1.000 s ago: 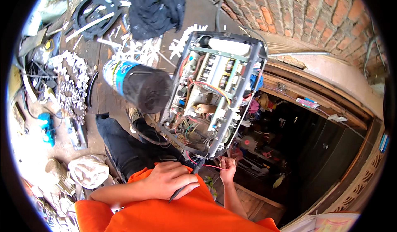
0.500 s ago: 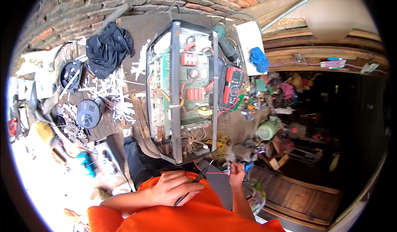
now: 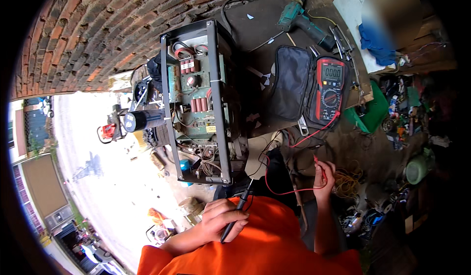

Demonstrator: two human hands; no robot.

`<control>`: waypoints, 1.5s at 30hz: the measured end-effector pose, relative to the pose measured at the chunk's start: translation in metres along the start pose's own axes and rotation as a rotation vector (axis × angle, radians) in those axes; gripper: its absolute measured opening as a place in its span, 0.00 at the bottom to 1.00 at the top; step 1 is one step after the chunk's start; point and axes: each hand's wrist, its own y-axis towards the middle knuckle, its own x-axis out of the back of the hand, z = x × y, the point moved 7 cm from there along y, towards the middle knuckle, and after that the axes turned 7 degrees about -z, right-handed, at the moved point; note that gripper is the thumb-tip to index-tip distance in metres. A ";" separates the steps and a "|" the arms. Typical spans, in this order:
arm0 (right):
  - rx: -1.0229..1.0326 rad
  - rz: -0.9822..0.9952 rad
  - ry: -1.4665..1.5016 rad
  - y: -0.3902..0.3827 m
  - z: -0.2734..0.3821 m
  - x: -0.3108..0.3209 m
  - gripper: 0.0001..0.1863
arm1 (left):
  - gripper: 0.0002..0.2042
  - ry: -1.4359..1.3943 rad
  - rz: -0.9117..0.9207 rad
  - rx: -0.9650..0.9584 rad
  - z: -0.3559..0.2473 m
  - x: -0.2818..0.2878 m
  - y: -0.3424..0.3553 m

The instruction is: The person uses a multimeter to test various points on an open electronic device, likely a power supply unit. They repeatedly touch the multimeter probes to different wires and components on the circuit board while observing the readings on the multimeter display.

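Head view: we grip the black probe point(image 3: 242, 204) in our left hand point(image 3: 219, 219), the red probe point(image 3: 316, 160) in our right hand point(image 3: 325, 182); the chassis point(image 3: 201, 113) sits beyond the left, the meter point(image 3: 331, 91) beyond the right

Green drill point(image 3: 300, 22) on table point(image 3: 260, 17); blue bundle point(image 3: 376, 47), probably cloth.

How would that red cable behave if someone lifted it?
The red cable is probably floppy, since it hangs in a loose curve. It looks light, being thin. Pulling it might tug the multimeter, where it seems plugged in.
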 end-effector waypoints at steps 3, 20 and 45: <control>-0.044 0.035 0.173 0.012 0.008 -0.009 0.06 | 0.10 0.099 0.011 0.119 -0.010 -0.017 0.000; -0.222 0.105 0.480 0.008 -0.031 -0.014 0.08 | 0.08 0.382 0.076 0.346 -0.025 -0.072 0.008; -0.141 0.164 0.462 0.019 -0.023 -0.029 0.07 | 0.08 0.465 -0.027 0.408 -0.034 -0.073 -0.011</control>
